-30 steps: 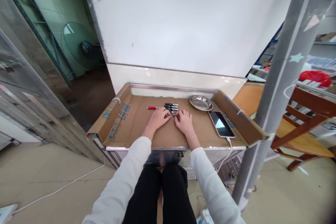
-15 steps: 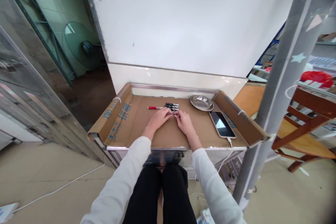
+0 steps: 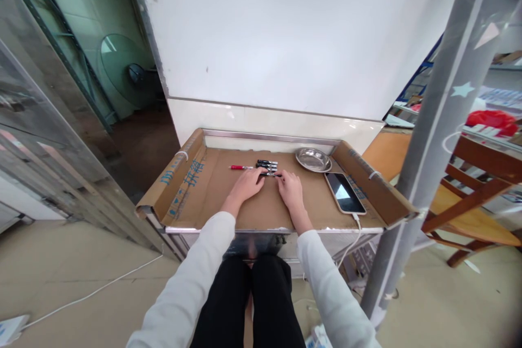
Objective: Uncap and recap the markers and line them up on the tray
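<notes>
A black pen [image 3: 271,174] lies crosswise between my two hands, low over the cardboard or resting on it; I cannot tell which. My left hand [image 3: 247,185] pinches its left end, the fingertips closed. At the other end, my right hand [image 3: 291,191] has its thumb and fingers closed on the tip. Just beyond them, several black pens [image 3: 267,163] lie side by side in a short stack of rows. To the left of these, a red pen [image 3: 241,167] points the same way, its right end close to the group.
Brown cardboard [image 3: 220,196] with raised side flaps lines the small table. A round metal dish [image 3: 314,160] stands at the back right. In front of it lies a phone [image 3: 346,193] with a white charging cable [image 3: 349,247]. A grey post [image 3: 432,136] rises beside the table's right edge.
My hands have drawn apart from nearly touching fingertips, the right one shifting rightward. More of the black pen between them now shows. The other pens stay where they were.
</notes>
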The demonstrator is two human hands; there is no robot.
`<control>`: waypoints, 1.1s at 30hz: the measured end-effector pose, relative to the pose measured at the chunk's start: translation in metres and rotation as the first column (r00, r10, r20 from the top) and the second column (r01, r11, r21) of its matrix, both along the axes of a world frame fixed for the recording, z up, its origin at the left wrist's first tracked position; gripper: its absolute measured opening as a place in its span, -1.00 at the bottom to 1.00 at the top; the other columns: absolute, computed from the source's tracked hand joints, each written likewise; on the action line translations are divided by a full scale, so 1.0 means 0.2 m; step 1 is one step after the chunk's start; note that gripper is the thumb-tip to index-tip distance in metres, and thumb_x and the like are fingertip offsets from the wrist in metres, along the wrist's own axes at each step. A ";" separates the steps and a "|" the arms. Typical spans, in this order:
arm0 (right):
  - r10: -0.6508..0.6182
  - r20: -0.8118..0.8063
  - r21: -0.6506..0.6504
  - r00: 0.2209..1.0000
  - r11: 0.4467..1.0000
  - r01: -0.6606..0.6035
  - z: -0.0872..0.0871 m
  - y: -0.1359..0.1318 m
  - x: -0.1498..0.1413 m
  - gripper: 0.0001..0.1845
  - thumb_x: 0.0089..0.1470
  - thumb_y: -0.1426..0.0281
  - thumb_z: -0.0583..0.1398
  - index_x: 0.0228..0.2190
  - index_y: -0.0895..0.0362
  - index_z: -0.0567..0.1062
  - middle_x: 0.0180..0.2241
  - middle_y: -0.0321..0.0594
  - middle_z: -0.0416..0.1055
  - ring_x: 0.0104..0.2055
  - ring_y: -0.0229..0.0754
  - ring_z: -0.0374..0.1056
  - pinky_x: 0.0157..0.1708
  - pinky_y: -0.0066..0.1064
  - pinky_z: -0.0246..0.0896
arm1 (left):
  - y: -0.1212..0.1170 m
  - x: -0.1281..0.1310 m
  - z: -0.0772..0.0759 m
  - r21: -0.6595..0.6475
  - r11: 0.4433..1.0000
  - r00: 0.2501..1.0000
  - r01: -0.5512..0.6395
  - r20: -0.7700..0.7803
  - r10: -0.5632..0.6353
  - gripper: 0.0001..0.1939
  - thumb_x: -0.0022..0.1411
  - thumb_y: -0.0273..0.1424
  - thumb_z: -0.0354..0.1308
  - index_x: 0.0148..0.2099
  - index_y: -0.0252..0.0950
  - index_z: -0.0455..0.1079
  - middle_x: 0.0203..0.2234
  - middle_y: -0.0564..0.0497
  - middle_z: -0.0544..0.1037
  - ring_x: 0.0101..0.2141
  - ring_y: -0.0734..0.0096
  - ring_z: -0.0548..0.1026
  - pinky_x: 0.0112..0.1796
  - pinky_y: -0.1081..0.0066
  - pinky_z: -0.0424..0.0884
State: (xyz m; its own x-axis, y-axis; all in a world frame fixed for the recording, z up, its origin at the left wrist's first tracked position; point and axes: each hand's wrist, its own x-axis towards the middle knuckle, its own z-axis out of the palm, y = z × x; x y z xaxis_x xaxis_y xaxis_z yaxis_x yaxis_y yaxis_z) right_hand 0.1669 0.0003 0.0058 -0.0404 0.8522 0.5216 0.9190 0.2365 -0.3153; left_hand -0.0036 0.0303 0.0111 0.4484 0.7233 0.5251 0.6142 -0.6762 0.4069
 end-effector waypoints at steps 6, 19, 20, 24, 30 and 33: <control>-0.159 0.020 -0.037 0.987 0.987 0.159 0.02 -0.01 0.01 -0.80 0.15 0.47 0.01 -0.25 0.11 0.42 -0.31 -0.19 0.47 -0.25 -0.15 0.27 -0.25 -0.38 -0.03 | -0.02 -0.01 0.02 -0.006 0.999 0.998 0.035 -0.048 -0.035 -0.76 0.20 -0.24 0.08 -0.13 -0.23 0.36 -0.27 0.02 0.50 -0.15 0.30 0.42 0.00 0.20 0.18; -0.108 0.047 -0.016 0.993 0.994 0.109 0.01 -0.03 -0.01 -0.79 0.16 0.46 0.01 -0.25 0.11 0.42 -0.32 -0.19 0.47 -0.28 -0.16 0.29 -0.27 -0.39 -0.01 | 0.00 -0.01 0.03 -0.042 0.998 0.998 0.041 0.048 -0.039 -0.88 0.21 -0.32 0.10 -0.23 -0.25 0.29 -0.33 0.04 0.51 -0.25 0.37 0.44 -0.14 0.34 0.25; -0.099 0.052 -0.006 0.994 0.995 0.100 0.01 -0.03 -0.01 -0.79 0.16 0.46 0.00 -0.24 0.11 0.42 -0.33 -0.19 0.47 -0.27 -0.15 0.30 -0.26 -0.39 -0.01 | 0.00 -0.01 0.02 -0.034 0.998 0.998 0.051 0.048 -0.050 -0.88 0.20 -0.32 0.10 -0.24 -0.25 0.29 -0.33 0.04 0.51 -0.25 0.36 0.44 -0.14 0.34 0.26; -0.009 0.064 0.005 0.998 1.000 0.009 0.00 -0.02 -0.02 -0.78 0.15 0.46 0.01 -0.21 0.12 0.41 -0.33 -0.17 0.47 -0.26 -0.15 0.32 -0.24 -0.39 0.05 | 0.00 -0.01 0.01 -0.014 0.998 0.996 0.067 0.052 -0.066 -0.89 0.20 -0.33 0.10 -0.24 -0.25 0.29 -0.32 0.03 0.50 -0.25 0.37 0.44 -0.15 0.35 0.28; 0.158 -0.036 -0.003 0.987 0.987 -0.158 -0.02 -0.01 -0.02 -0.76 0.16 0.43 0.00 -0.14 0.13 0.36 -0.23 -0.16 0.46 -0.19 -0.17 0.35 -0.19 -0.41 0.16 | 0.01 -0.02 0.01 -0.006 0.998 0.996 0.055 0.075 -0.055 -0.88 0.20 -0.34 0.11 -0.22 -0.24 0.27 -0.32 0.03 0.49 -0.26 0.36 0.44 -0.16 0.34 0.30; 0.161 -0.104 -0.012 0.981 0.987 -0.163 -0.02 -0.01 -0.02 -0.78 0.15 0.42 0.02 -0.17 0.11 0.38 -0.25 -0.16 0.46 -0.18 -0.16 0.36 -0.18 -0.40 0.19 | 0.01 -0.02 0.01 -0.020 0.997 0.994 0.070 0.084 -0.068 -0.88 0.19 -0.34 0.11 -0.23 -0.24 0.28 -0.32 0.03 0.49 -0.25 0.36 0.44 -0.16 0.35 0.31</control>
